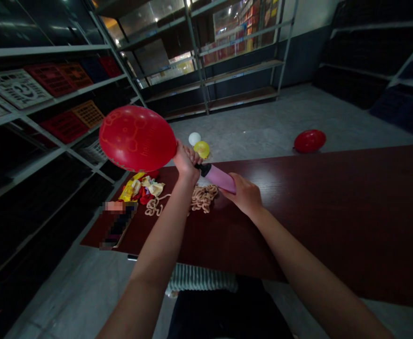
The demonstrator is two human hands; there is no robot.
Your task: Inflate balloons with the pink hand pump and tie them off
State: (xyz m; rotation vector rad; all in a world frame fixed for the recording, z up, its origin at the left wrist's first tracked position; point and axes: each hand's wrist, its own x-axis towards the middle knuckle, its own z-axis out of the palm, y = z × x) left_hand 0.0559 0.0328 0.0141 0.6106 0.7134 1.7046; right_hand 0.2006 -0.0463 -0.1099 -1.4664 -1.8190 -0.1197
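Observation:
A large inflated red balloon point(138, 138) with a faint printed figure and lettering is in the air at the left. My left hand point(187, 161) grips its neck where it meets the black nozzle end of a pink hand pump point(221, 178). The fingers hide the join itself. Around the pump's pink barrel, my right hand point(245, 192) is closed. Below my hands, a tangle of beige cord-like strands point(203, 198) lies on the dark red table point(319, 212). Left of it is a pile of limp uninflated balloons point(143, 187) in yellow, red and cream.
A phone-like dark slab point(121, 226), partly blurred, lies at the table's left end. On the floor beyond are a white balloon point(194, 138), a yellow balloon point(202, 149) and another red balloon point(310, 141). Metal shelves point(201, 70) with crates line the room.

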